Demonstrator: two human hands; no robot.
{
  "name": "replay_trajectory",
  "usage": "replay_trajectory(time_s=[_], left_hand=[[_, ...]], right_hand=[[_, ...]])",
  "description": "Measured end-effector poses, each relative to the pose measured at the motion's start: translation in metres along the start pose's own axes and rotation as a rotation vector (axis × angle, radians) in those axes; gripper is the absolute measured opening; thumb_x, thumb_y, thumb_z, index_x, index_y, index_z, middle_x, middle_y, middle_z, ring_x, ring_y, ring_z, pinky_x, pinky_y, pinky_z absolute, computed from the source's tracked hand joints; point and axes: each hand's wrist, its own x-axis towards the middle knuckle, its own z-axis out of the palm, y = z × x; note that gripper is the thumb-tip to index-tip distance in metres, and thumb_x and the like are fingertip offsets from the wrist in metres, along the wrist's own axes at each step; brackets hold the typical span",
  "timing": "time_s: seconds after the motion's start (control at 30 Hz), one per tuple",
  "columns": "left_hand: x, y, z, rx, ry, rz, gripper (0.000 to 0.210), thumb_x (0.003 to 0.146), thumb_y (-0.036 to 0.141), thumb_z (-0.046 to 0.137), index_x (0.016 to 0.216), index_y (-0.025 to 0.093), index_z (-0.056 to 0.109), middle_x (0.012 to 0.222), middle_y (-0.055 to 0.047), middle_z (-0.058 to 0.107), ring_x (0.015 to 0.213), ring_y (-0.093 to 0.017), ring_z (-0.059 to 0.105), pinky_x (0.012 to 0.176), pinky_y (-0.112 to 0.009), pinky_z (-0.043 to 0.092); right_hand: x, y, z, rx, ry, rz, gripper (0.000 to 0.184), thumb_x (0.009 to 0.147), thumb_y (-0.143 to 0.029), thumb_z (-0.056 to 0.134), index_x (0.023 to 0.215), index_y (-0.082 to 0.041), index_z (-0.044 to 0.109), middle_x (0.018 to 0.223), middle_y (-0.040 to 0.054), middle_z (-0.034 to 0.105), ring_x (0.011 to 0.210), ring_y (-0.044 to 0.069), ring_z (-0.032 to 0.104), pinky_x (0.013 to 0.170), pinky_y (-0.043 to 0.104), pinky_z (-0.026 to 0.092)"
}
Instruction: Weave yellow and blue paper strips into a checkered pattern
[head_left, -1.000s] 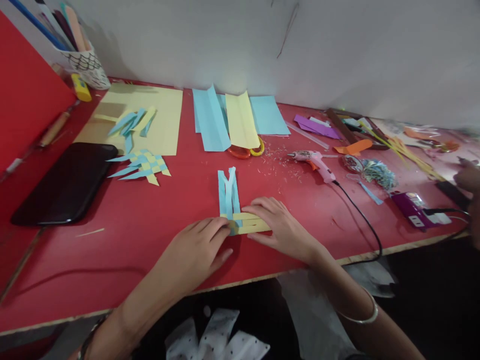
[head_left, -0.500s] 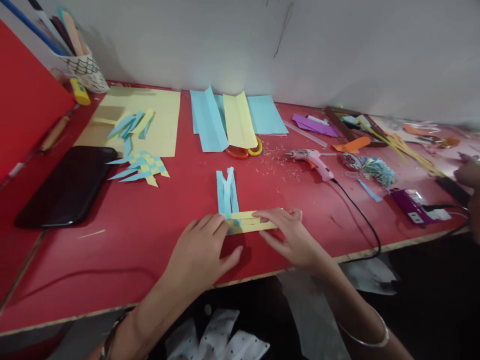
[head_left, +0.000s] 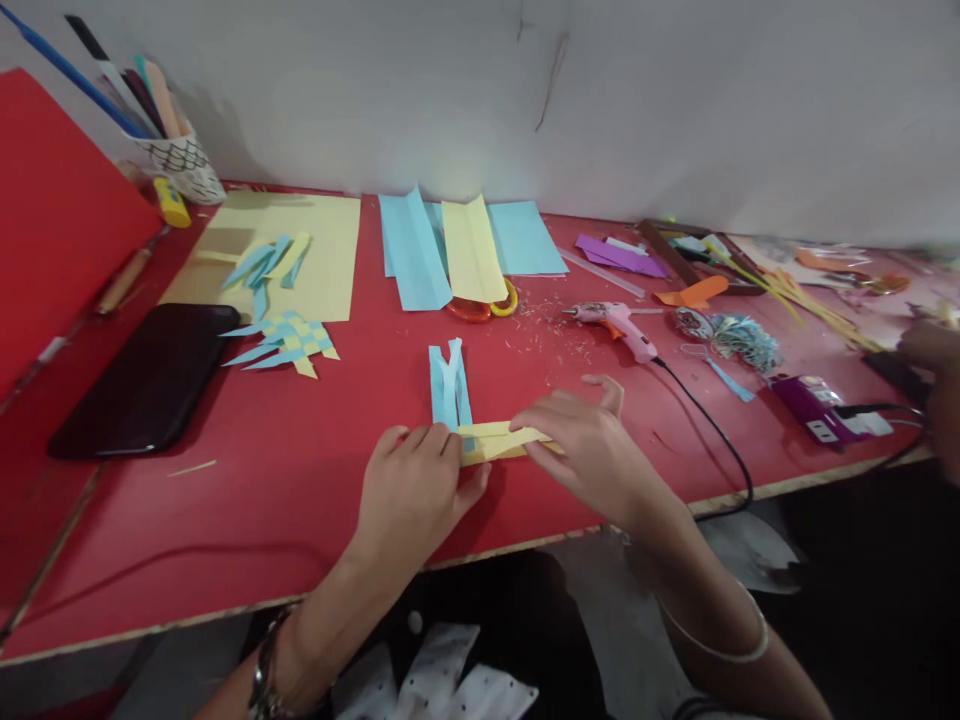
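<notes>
Near the table's front edge lies a half-woven piece of blue paper strips and yellow paper strips. The blue ones point away from me, the yellow ones to the right. My left hand covers the woven corner, its fingers curled over it and the thumb at the lower edge. My right hand pinches a yellow strip between thumb and fingers, lifting it slightly at a slant. Beyond to the left rests a finished-looking blue and yellow woven fish shape.
A black phone lies left. Folded paper sheets cover part of the scissors at the back. A pink glue gun, its cord, and a purple power strip lie right. Another person's hand shows at the right edge.
My right hand has shifted its grip on the yellow strips, and one now slants across the others. My left hand stays on the weave, its thumb closer in. The view has tilted slightly.
</notes>
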Motion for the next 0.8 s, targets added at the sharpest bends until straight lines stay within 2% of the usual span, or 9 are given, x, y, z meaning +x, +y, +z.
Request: replay_trajectory(time_s=[0.17,0.3,0.43,0.53,0.63,0.73,0.8], left_hand=[[0.002,0.002,0.0,0.035,0.021,0.017,0.027,0.076,0.035,0.052,0.058,0.017,0.059,0.051,-0.002,0.059,0.049,-0.017,0.057,0.057,-0.032,0.039],[0.004,0.004,0.0,0.068,0.022,0.03,0.028,0.079,0.025,0.046,0.055,0.016,0.059,0.048,-0.002,0.057,0.046,-0.016,0.056,0.053,-0.03,0.038],[0.005,0.004,0.0,0.11,0.038,0.02,0.031,0.079,0.018,0.042,0.053,0.017,0.059,0.046,-0.002,0.057,0.042,-0.015,0.054,0.049,-0.028,0.036],[0.005,0.003,-0.001,0.13,0.075,0.025,0.033,0.079,0.016,0.042,0.051,0.018,0.057,0.045,-0.001,0.057,0.041,-0.014,0.053,0.048,-0.028,0.036],[0.002,0.001,-0.002,0.122,0.081,0.015,0.034,0.08,0.015,0.041,0.051,0.018,0.057,0.046,-0.001,0.058,0.042,-0.014,0.053,0.049,-0.028,0.036],[-0.003,-0.001,-0.003,0.074,0.045,-0.03,0.033,0.081,0.017,0.04,0.054,0.019,0.059,0.052,-0.001,0.062,0.044,-0.014,0.054,0.051,-0.027,0.037],[-0.007,-0.003,-0.002,0.025,0.018,-0.078,0.032,0.082,0.019,0.04,0.057,0.019,0.06,0.057,-0.001,0.065,0.046,-0.014,0.054,0.051,-0.027,0.036]], right_hand=[[-0.004,-0.003,-0.001,0.042,-0.037,-0.003,0.025,0.084,-0.016,0.038,0.073,-0.02,0.059,0.072,0.0,0.063,0.071,0.016,0.053,0.089,0.043,0.014],[0.0,-0.01,-0.002,0.154,-0.027,0.019,0.03,0.089,-0.025,0.035,0.073,-0.02,0.06,0.069,-0.0018,0.062,0.068,0.013,0.053,0.091,0.04,0.014],[0.001,0.001,-0.002,0.159,0.079,0.15,0.023,0.086,-0.027,0.042,0.071,-0.022,0.06,0.071,-0.0042,0.064,0.065,0.011,0.056,0.093,0.041,0.015],[-0.003,0.029,-0.001,0.035,0.256,0.323,0.02,0.082,-0.027,0.043,0.073,-0.022,0.06,0.073,-0.0008,0.065,0.066,0.014,0.057,0.09,0.043,0.023],[-0.005,0.071,-0.002,-0.072,0.37,0.476,0.021,0.08,-0.03,0.042,0.087,-0.021,0.059,0.078,0.0056,0.064,0.072,0.02,0.057,0.076,0.037,0.037],[0.001,0.114,-0.003,-0.228,0.358,0.65,0.03,0.076,-0.032,0.045,0.098,-0.015,0.057,0.09,0.0131,0.062,0.088,0.028,0.054,0.075,0.04,0.04],[0.01,0.136,-0.002,-0.261,0.238,0.741,0.033,0.076,-0.033,0.045,0.096,-0.01,0.058,0.093,0.0185,0.06,0.092,0.032,0.052,0.074,0.041,0.04]])
